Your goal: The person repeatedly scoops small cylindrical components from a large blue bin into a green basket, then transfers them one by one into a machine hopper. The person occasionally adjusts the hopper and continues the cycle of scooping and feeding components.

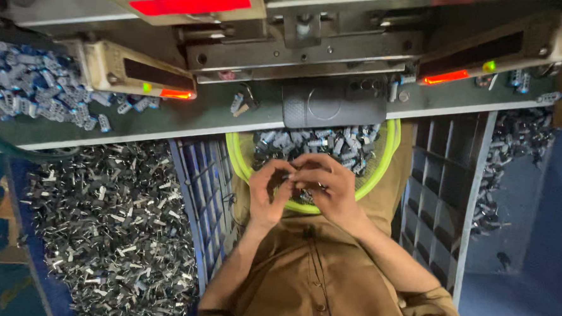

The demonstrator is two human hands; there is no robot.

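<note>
Where the fingertips meet, both the left hand (pixel 268 190) and right hand (pixel 323 185) pinch a small metal part (pixel 291 175) over the lime-rimmed basket (pixel 382 163) of grey pieces; glinting metal clips (pixel 110 226) heap leftward; beyond, a grey-green machine ledge (pixel 188 119); blue crate (pixel 207 193) walls crowd both sides.

small grey metal parts (pixel 319 144) lie heaped in a round yellow-green basket (pixel 385 159), at 12 o'clock from both hands.

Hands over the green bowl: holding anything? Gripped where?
Left hand and right hand meet fingertip to fingertip over the green-rimmed bowl of small grey parts. They seem to pinch one small part; the grip point cannot be told.
</note>
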